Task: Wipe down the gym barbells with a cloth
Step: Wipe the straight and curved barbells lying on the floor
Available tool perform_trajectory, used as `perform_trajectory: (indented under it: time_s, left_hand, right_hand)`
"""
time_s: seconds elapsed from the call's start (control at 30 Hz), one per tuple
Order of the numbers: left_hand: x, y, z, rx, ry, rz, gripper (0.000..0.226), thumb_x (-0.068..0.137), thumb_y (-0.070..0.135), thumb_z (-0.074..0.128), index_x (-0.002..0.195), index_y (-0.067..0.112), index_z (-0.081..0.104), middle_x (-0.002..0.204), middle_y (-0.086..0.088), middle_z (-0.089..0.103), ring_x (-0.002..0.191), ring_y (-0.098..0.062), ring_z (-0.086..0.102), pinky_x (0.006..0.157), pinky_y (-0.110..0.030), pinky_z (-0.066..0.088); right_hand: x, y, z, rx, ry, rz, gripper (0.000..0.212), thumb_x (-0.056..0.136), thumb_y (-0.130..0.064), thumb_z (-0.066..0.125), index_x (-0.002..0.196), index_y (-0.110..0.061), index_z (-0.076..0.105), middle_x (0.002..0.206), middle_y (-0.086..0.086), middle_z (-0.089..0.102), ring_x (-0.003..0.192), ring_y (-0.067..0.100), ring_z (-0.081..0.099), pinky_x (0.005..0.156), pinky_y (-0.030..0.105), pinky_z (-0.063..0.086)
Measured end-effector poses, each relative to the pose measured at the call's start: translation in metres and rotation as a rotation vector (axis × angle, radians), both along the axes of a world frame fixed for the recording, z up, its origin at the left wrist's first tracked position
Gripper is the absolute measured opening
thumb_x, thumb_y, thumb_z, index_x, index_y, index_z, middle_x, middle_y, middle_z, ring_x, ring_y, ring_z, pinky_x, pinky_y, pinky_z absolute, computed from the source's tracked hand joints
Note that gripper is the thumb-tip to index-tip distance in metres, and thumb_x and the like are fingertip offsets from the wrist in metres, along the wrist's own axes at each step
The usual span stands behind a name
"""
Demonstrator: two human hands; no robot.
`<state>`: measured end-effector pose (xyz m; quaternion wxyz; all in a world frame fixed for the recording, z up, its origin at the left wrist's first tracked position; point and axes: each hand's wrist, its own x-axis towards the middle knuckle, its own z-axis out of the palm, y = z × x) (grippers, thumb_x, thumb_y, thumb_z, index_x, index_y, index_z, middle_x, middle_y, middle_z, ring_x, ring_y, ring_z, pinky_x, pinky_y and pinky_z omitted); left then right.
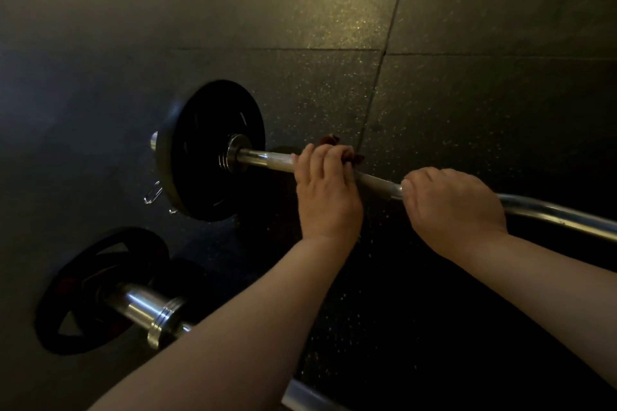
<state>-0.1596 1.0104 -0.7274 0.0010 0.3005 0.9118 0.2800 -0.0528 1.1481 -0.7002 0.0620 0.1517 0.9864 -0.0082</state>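
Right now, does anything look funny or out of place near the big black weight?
Yes. A shiny spring clip seems to lie loose on the floor beside the black plate, not on the bar, so nothing visible locks that plate on. The left hand holds the cloth there; the right hand grips the bar.

**Both hands on the bar**

The left hand point(329, 192) curls over the bar point(377, 181) with its back up, the fingers wrapped round and pinning a cloth point(349, 153) against it. The right hand point(455, 207) grips the same bar just beside it, knuckles up. Both arms are bare. The left forearm point(233, 327) reaches in from the lower left, the right forearm point(551, 267) from the right.
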Motion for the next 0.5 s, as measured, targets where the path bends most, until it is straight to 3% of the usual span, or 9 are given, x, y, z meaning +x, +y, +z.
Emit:
perform_trajectory:
  time_s: [0.07,0.17,0.3,0.4,0.5]
  left_hand:
    - [0.006,0.002,-0.006,-0.081,0.078,-0.168,0.036,0.101,0.029,0.037,0.131,0.022,0.054,0.140,-0.001,0.050,0.149,-0.027,0.024,0.127,-0.048,-0.001]
    - [-0.012,-0.013,-0.007,-0.184,0.222,-0.339,0.037,0.103,0.028,0.041,0.137,0.022,0.050,0.140,-0.001,0.052,0.145,-0.026,0.033,0.128,-0.044,0.002]
    - [-0.024,-0.021,0.006,-0.066,0.130,-0.130,0.033,0.105,0.030,0.038,0.132,0.023,0.055,0.136,0.002,0.053,0.137,-0.020,0.040,0.128,-0.040,0.008]
    - [-0.013,-0.006,0.013,-0.023,0.000,0.011,0.036,0.101,0.032,0.037,0.131,0.024,0.056,0.139,0.002,0.052,0.141,-0.022,0.035,0.127,-0.039,0.001]
    - [-0.002,-0.005,0.007,-0.146,0.113,-0.179,0.042,0.093,0.027,0.054,0.136,0.025,0.051,0.144,0.000,0.047,0.148,-0.028,0.025,0.123,-0.040,-0.016]
  right_hand:
    - [-0.001,-0.003,0.004,-0.009,-0.007,-0.017,0.020,0.104,-0.037,0.039,0.108,-0.025,0.054,0.091,-0.006,0.053,0.076,0.010,0.051,0.067,0.027,0.045]
    - [-0.001,-0.003,0.006,-0.045,-0.002,-0.029,0.023,0.106,-0.038,0.035,0.106,-0.026,0.055,0.089,-0.007,0.053,0.074,0.010,0.052,0.067,0.028,0.048]
    - [0.002,-0.002,0.007,-0.019,-0.019,-0.019,0.023,0.105,-0.039,0.035,0.107,-0.027,0.055,0.089,-0.008,0.055,0.072,0.009,0.054,0.066,0.030,0.053]
    - [-0.005,-0.005,0.013,-0.043,-0.095,-0.044,0.019,0.106,-0.038,0.040,0.104,-0.027,0.056,0.089,-0.009,0.055,0.072,0.008,0.056,0.067,0.030,0.055]
    - [-0.016,-0.009,0.018,-0.154,-0.168,-0.166,0.026,0.107,-0.038,0.038,0.092,-0.027,0.056,0.084,-0.007,0.059,0.070,0.008,0.059,0.069,0.032,0.056]
